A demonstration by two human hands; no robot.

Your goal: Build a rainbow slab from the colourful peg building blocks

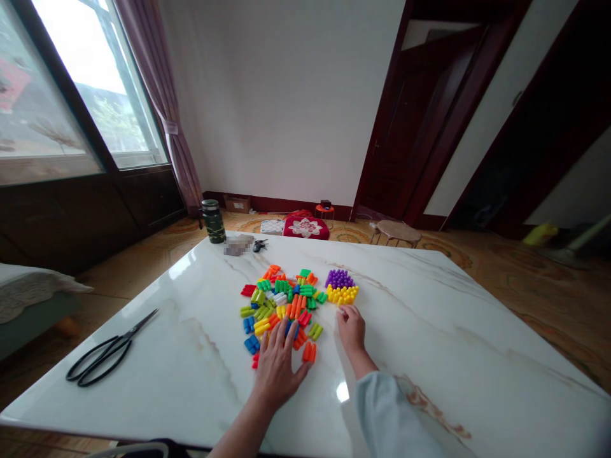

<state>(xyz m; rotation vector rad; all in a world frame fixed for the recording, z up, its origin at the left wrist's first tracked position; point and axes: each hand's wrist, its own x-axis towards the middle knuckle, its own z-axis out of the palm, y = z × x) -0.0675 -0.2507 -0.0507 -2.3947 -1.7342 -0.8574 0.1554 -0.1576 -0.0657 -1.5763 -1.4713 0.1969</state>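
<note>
Two groups, purple blocks (pixel 339 278) and yellow blocks (pixel 342 295), stand sorted right; mixed blocks (pixel 294 306) lie loose under our spread left hand (pixel 277 367); our right hand (pixel 352 328) curls, grip unclear.

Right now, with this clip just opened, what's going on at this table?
A person has both hands among colourful toy pieces on a white table. The left hand is spread over the near side of a loose, mixed pile. The right hand is by the near edge of the yellow pieces, grouped tightly with the purple pieces behind them; whether it holds anything is unclear. Scissors lie off to the left.
</note>
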